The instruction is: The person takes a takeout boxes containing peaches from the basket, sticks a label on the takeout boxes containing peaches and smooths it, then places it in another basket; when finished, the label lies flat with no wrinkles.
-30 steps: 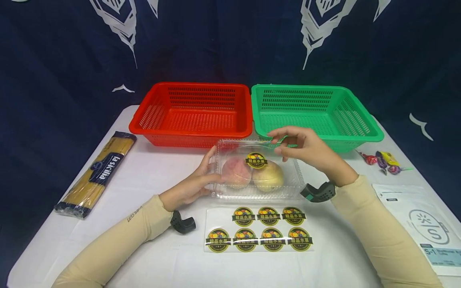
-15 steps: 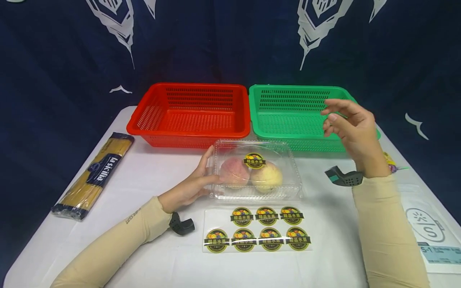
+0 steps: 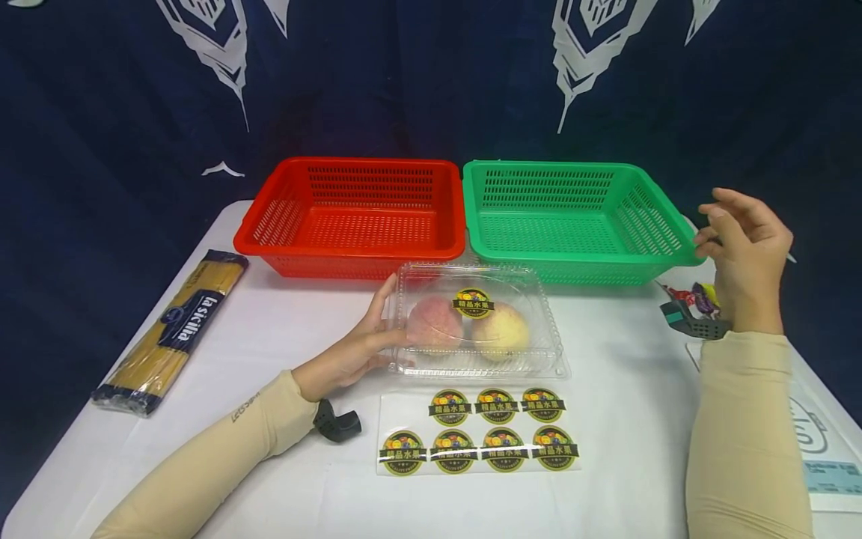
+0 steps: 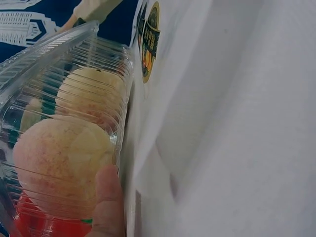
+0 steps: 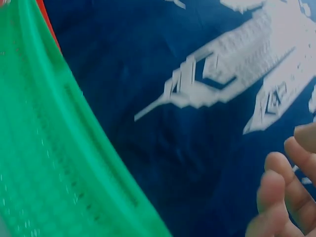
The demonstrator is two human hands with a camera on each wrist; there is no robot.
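The left hand rested with straight fingers against the clear clamshell box of two peaches on the worktop. The right hand hovered beside the green basket, apparently loosely curled and holding nothing.

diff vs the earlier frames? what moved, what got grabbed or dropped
The right hand left the lid of the clear clamshell box, swinging up and rightward past the green basket; it holds nothing. The left hand stayed against the box's left end. Box, sticker sheet and baskets kept their places.
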